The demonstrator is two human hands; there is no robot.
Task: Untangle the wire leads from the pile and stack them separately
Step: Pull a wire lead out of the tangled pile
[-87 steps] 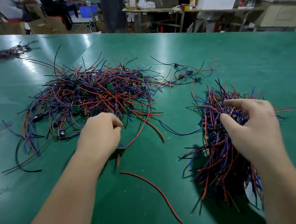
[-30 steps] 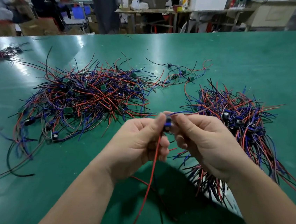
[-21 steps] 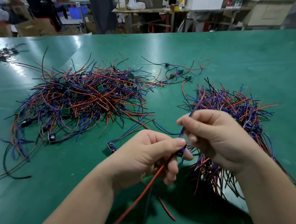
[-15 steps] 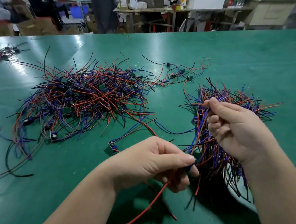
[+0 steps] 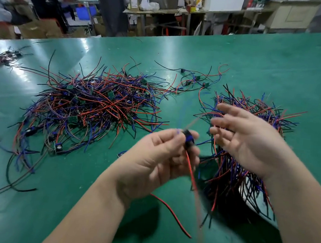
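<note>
- My left hand (image 5: 157, 160) is curled round one lead (image 5: 190, 165), with thumb and forefinger pinching it at the small blue block (image 5: 188, 139) where its wires meet. I hold it up off the table (image 5: 281, 60), between the tangled pile (image 5: 98, 105) on my left and the sorted stack (image 5: 228, 180) on my right.
- My right hand (image 5: 250, 142) is loose, fingers spread and straight, holding nothing, just beside the block and over the stack.
- The lead should weigh next to nothing. Its wires look thin and floppy, so I expect them to swing and snag on neighbours. The block is the one firm part, and I judge it the best place to grip.
- Its long axis runs roughly up and down. The red wire hangs from the block toward me, its lower end blurred, and a blue wire rises from the block, too blurred to follow.
- A loose red wire (image 5: 171, 213) lies flat on the table near my left forearm.
</note>
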